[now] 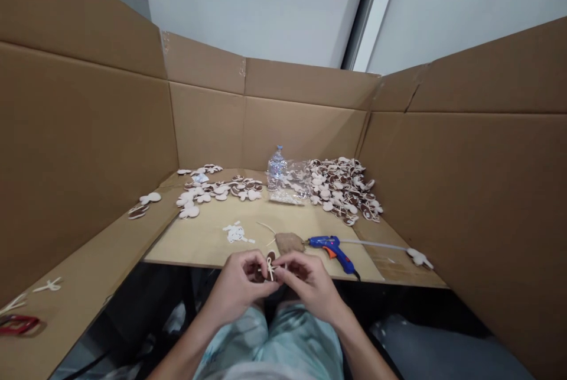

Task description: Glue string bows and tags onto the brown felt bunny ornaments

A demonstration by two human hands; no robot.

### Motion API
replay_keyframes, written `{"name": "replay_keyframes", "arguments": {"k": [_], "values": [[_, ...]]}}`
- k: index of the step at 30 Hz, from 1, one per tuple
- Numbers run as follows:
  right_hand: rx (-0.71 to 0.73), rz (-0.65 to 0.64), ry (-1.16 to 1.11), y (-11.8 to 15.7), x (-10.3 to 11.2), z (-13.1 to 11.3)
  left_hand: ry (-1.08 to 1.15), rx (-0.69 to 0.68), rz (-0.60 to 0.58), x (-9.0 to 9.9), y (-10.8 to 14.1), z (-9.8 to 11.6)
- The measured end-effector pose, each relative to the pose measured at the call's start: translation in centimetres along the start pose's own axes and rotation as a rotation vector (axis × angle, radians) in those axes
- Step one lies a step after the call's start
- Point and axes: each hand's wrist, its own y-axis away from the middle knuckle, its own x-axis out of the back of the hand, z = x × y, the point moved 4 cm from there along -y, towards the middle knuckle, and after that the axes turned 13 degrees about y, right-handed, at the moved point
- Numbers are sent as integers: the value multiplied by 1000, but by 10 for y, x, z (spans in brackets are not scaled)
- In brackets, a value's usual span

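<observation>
Between my two hands, just off the table's front edge, is a small brown felt piece point(271, 257) with a thin cream string bow point(270, 269) on its face. My left hand point(243, 282) has its fingers curled round the left side of the piece. From the right, the fingertips of my right hand point(310, 282) pinch at the bow and the piece's edge. Part of the brown piece is hidden behind the fingers. A blue glue gun point(330, 244) with an orange trigger lies right of my hands, its nozzle over a brown cloth scrap point(289, 243).
White tags point(237, 232) lie on the board point(186, 244). Felt pieces are piled at the back left point(221, 190) and back right point(341, 188), around a plastic bottle point(277, 166) and clear bag point(295, 182). A red-handled tool point(18, 324) lies far left. Cardboard walls point(301, 81) surround the table.
</observation>
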Motion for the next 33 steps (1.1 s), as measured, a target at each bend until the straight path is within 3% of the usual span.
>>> {"name": "replay_keyframes", "arguments": {"k": [6, 9, 11, 12, 15, 16, 18, 20, 23, 26, 29, 33], "values": [[-116, -92, -195, 11, -2, 18, -6, 124, -56, -3, -1, -18], [-222, -272, -250, 14, -1, 31, -14, 221, -91, 0, -1, -25], [-240, -393, -189, 12, 15, 34, -63, 226, -74, 7, -2, -22], [-219, -352, -116, 8, 31, 34, -92, 200, -45, 14, -3, -18], [-180, 237, 210, -3, 104, 30, -195, 68, 94, 38, -10, -6], [-189, 341, 336, -4, 123, 30, -258, 24, 144, 48, -14, -3], [-251, 347, 577, -3, 142, 37, -438, -42, 247, 69, -23, -2], [-335, 248, 753, 0, 143, 55, -627, -68, 358, 93, -34, -2], [-514, 86, 947, 9, 128, 93, -809, -82, 517, 132, -53, 4], [-629, 0, 1072, 15, 111, 120, -1009, -86, 626, 167, -74, 18], [-637, -12, 1095, 14, 101, 129, -1166, -49, 624, 192, -95, 26], [-614, -8, 1094, 10, 94, 131, -1274, 52, 553, 208, -111, 21]]}}
